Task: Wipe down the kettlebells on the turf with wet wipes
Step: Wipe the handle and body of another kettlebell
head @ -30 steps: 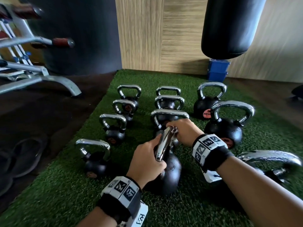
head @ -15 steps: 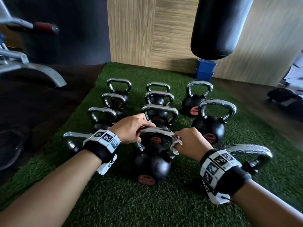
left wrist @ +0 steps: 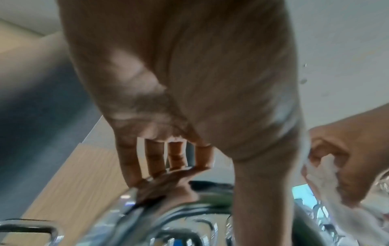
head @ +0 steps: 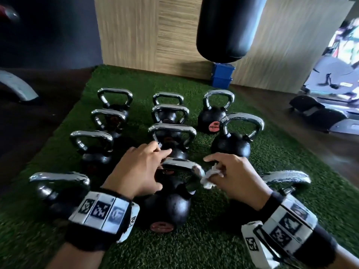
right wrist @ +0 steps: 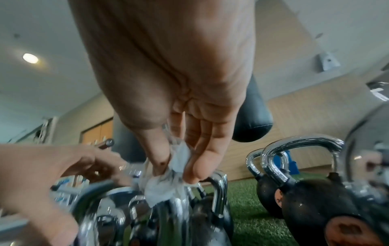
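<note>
On the turf (head: 213,239) stood many kettlebells (head: 231,146). I thought only the front kettlebell (head: 171,206) was being wiped, so most looked left to do. My left hand (head: 136,171) held its handle (head: 180,164); my right hand (head: 237,177) pinched the wet wipe (head: 209,177) at its corner.

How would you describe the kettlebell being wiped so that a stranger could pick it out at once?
On the green turf mat in front of the hanging black punching bag stand three columns of black chrome-handled kettlebells. Take the middle column's nearest black kettlebell. Unlike its neighbours, the left hand holds its handle and the right hand pinches a crumpled white wet wipe against it.
</note>
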